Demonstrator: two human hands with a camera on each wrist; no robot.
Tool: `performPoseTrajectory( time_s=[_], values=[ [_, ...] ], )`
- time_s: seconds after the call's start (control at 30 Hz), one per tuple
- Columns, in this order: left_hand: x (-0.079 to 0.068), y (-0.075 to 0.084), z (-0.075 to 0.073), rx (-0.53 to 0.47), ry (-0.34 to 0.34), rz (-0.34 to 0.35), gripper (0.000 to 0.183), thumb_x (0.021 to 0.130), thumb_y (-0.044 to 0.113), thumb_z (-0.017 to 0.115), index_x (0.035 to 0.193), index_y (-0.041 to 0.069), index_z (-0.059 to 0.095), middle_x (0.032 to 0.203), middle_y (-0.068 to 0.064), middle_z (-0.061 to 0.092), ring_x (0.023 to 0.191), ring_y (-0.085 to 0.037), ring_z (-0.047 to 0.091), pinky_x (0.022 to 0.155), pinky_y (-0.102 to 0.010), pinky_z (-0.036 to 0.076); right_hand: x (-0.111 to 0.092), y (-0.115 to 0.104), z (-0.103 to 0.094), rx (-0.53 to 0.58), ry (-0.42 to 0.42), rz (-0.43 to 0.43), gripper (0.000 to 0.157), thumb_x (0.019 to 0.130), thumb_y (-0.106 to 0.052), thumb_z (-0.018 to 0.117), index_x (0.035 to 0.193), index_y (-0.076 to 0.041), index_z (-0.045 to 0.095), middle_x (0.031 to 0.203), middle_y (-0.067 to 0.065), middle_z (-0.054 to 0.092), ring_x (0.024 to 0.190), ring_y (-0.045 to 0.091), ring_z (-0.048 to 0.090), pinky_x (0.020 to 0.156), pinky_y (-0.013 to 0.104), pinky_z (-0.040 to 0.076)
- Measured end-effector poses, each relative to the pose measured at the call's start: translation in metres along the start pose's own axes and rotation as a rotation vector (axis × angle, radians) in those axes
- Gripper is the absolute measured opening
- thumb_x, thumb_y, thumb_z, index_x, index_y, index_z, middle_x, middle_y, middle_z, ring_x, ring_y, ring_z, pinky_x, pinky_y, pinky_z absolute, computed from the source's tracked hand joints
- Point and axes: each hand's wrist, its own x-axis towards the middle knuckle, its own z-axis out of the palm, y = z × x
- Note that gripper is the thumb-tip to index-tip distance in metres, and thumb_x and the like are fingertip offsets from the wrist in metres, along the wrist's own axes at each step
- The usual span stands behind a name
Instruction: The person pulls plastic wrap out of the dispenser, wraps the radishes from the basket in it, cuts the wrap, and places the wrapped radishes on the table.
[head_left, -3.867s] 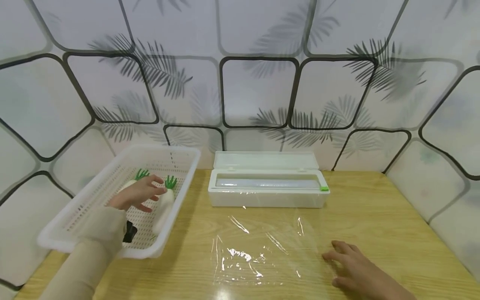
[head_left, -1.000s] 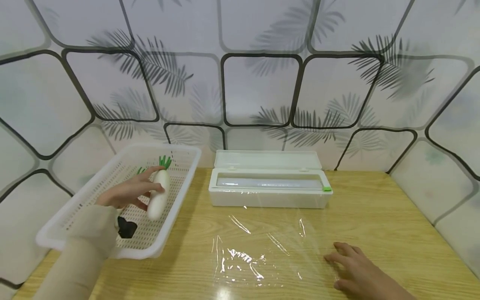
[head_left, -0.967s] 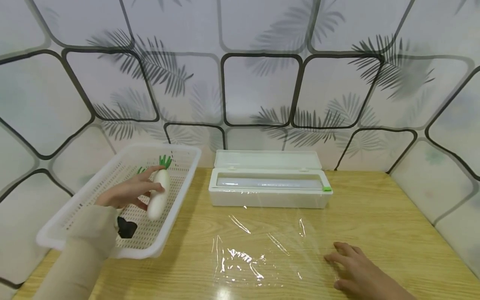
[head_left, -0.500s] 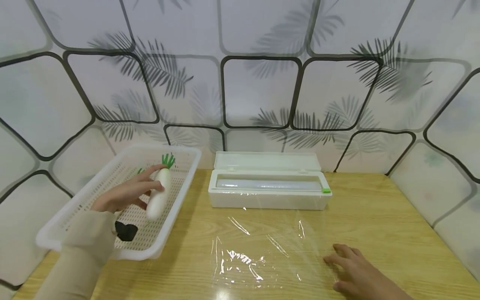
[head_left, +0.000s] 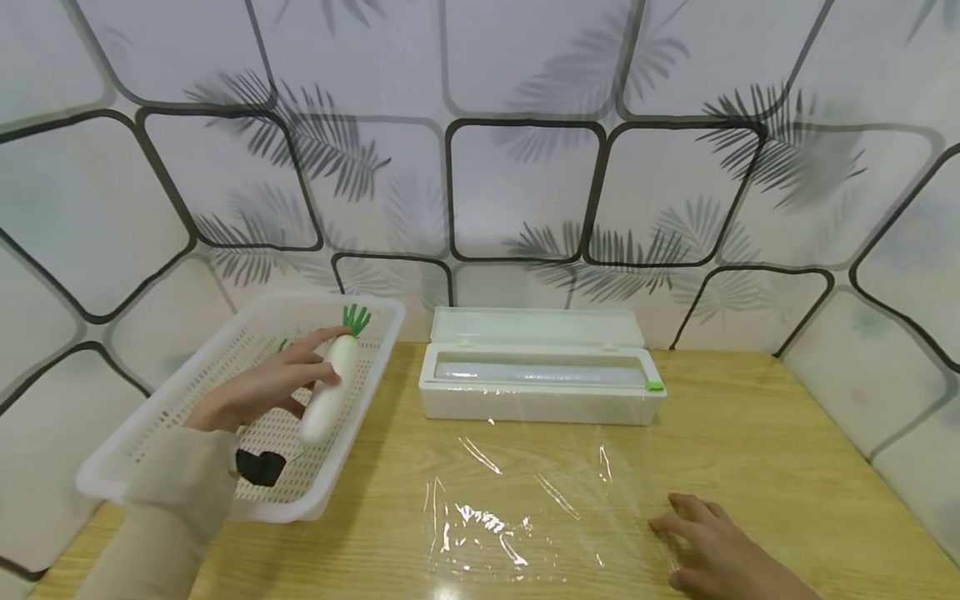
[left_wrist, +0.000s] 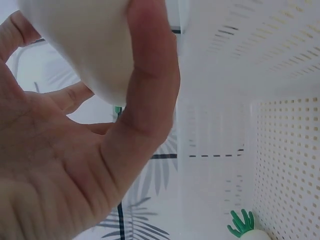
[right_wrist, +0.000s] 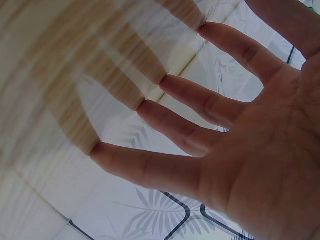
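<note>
A white radish (head_left: 331, 392) with a green top is held by my left hand (head_left: 273, 385), thumb on one side and fingers on the other. It is tilted over the right part of a white basket (head_left: 341, 467). In the left wrist view a second radish (left_wrist: 255, 235), mostly out of frame, shows its green leaves low in the basket. My right hand (head_left: 720, 546) rests with spread fingertips on the table by the right edge of a clear plastic wrap sheet (head_left: 517, 500). The right wrist view shows those fingertips (right_wrist: 150, 107) touching the surface.
Behind the sheet stands a white wrap dispenser (head_left: 540, 407), its lid (head_left: 536, 327) raised, a roll inside and a green slider (head_left: 655, 386) at its right end. The wooden table (head_left: 780, 442) meets patterned walls at the back and sides. A black wrist mount (head_left: 260, 468) sits at my left sleeve.
Since the earliest frame, my left hand has taken hold of the right-hand radish and raised it. Lately it has shifted slightly right. My right hand has stayed in place.
</note>
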Motion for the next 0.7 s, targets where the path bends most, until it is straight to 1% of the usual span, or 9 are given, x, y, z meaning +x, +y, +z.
performPoseTrajectory(
  time_s=[0.1,0.17,0.3,0.4,0.57,0.7],
  values=[
    [-0.001,0.006,0.005,0.003,-0.009,0.005,0.083,0.097,0.016,0.056,0.164,0.016,0.005,0.131,-0.027,0.045,0.101,-0.03,0.056,0.074,-0.047,0.055,-0.001,0.002,0.002,-0.001,0.008,-0.017,0.049,0.072,-0.019,0.089,0.113,-0.002,0.069,0.123,0.036,0.054,0.106,0.058,0.052,0.075,0.065,0.052],
    [0.0,0.009,0.009,0.004,-0.015,0.02,0.084,0.096,0.015,0.056,0.164,0.016,0.006,0.121,-0.026,0.049,0.096,-0.028,0.058,0.072,-0.047,0.056,-0.002,0.003,0.002,-0.003,0.01,-0.018,0.05,0.072,-0.019,0.089,0.113,-0.002,0.069,0.123,0.036,0.054,0.106,0.057,0.052,0.075,0.064,0.052],
    [0.001,0.018,0.017,0.013,-0.032,0.04,0.084,0.094,0.015,0.057,0.164,0.017,0.009,0.129,-0.03,0.042,0.096,-0.03,0.058,0.072,-0.047,0.056,-0.002,0.003,0.002,0.008,-0.002,-0.003,0.05,0.073,-0.019,0.089,0.115,-0.001,0.068,0.124,0.037,0.053,0.106,0.058,0.052,0.075,0.066,0.052],
    [0.0,0.022,0.022,0.027,-0.036,0.046,0.084,0.093,0.015,0.058,0.163,0.017,0.011,0.134,-0.032,0.038,0.097,-0.032,0.059,0.072,-0.046,0.056,-0.002,0.003,0.003,0.007,0.001,-0.01,0.05,0.073,-0.02,0.088,0.115,-0.001,0.068,0.124,0.036,0.053,0.106,0.057,0.052,0.074,0.065,0.052],
    [-0.001,0.027,0.033,0.042,-0.024,0.067,0.085,0.09,0.015,0.061,0.163,0.017,0.017,0.134,-0.031,0.039,0.095,-0.031,0.06,0.07,-0.045,0.055,-0.002,0.003,0.003,-0.006,0.006,-0.027,0.049,0.074,-0.02,0.088,0.115,-0.001,0.068,0.124,0.035,0.054,0.106,0.054,0.054,0.074,0.063,0.052],
    [-0.001,0.031,0.043,0.059,-0.043,0.076,0.082,0.092,0.014,0.061,0.162,0.018,0.02,0.137,-0.029,0.036,0.095,-0.03,0.059,0.071,-0.043,0.054,-0.002,0.003,0.003,-0.009,0.002,-0.028,0.049,0.074,-0.02,0.088,0.115,0.0,0.068,0.123,0.035,0.054,0.105,0.054,0.054,0.074,0.062,0.052]
  ],
)
